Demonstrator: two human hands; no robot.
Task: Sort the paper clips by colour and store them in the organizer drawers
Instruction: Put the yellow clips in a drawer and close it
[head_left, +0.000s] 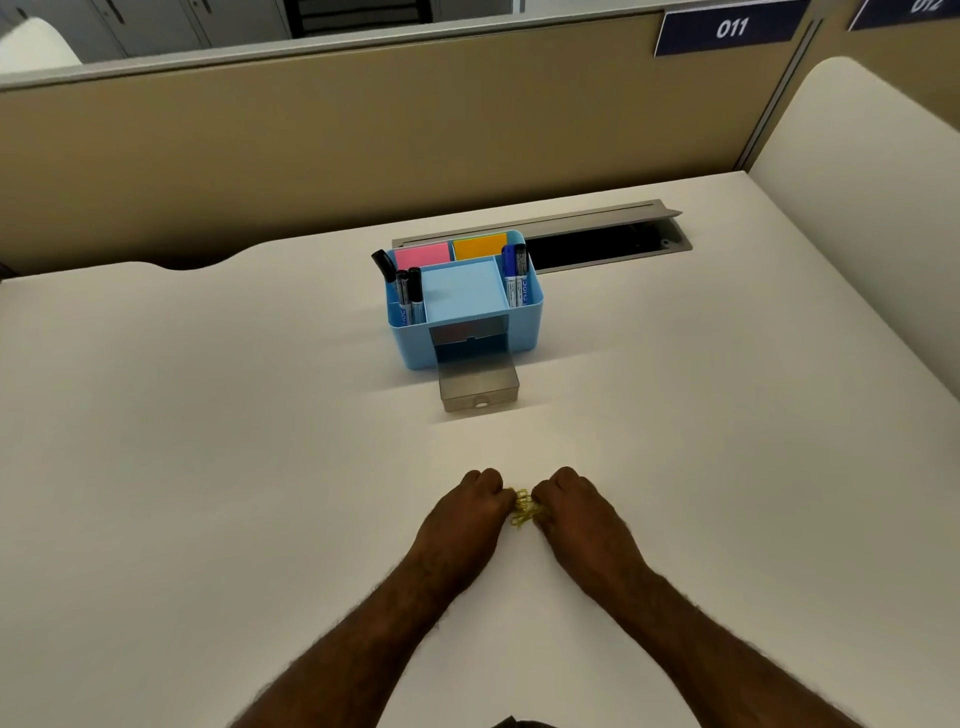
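Near edge, both fists on the white desk: left hand and right hand curl in on a small heap of yellow wire paper clips between them, light, slippery and tangle-prone, best scooped underneath. Beyond, the smoky clear plastic drawer stands pulled out of the blue plastic desk organizer.

my white desk has the blue organizer sitting on it, a yellow clip pile nearer me under my fingers.
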